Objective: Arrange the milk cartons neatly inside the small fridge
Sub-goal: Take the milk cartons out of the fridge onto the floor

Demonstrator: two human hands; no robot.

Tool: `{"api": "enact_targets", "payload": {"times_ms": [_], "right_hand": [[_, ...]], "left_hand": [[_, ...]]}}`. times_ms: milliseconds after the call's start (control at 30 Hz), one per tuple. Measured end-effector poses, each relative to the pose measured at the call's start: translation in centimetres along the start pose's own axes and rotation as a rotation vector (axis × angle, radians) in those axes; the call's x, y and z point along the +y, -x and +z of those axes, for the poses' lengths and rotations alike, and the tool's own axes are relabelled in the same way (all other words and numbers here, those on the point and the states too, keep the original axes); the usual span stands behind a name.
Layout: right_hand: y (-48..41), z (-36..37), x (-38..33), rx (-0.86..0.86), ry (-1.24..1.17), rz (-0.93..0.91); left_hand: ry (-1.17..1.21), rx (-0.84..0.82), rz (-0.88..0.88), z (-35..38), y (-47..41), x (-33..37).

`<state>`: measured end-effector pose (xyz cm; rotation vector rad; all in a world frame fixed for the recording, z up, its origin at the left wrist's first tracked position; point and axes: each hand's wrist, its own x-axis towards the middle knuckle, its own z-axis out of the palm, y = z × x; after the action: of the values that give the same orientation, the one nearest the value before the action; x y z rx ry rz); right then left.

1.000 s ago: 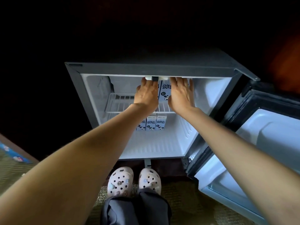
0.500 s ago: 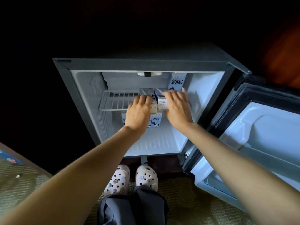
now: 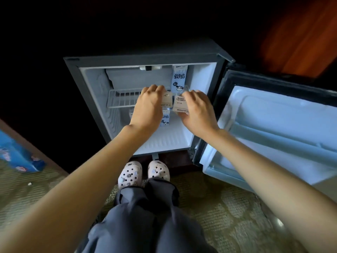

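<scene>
left hand (image 3: 148, 106) curled round left carton (image 3: 167, 100), right hand (image 3: 197, 111) curled round right carton (image 3: 180, 105)

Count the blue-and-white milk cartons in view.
4: upright carton on the white wire shelf; second carton in left hand; third carton in right hand; fourth carton beneath the shelf. More may be hidden.
</scene>
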<state>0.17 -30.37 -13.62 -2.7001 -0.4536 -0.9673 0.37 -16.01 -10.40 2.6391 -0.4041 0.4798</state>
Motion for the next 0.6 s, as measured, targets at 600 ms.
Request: {"api": "enact_targets", "payload": {"times_ms": [600], "right_hand": [[30.5, -22.7, 1.3, -0.337, 0.076, 0.718]], "left_hand": [[0.105, -0.58, 0.373, 4.5, 21.4, 22.5]]}}
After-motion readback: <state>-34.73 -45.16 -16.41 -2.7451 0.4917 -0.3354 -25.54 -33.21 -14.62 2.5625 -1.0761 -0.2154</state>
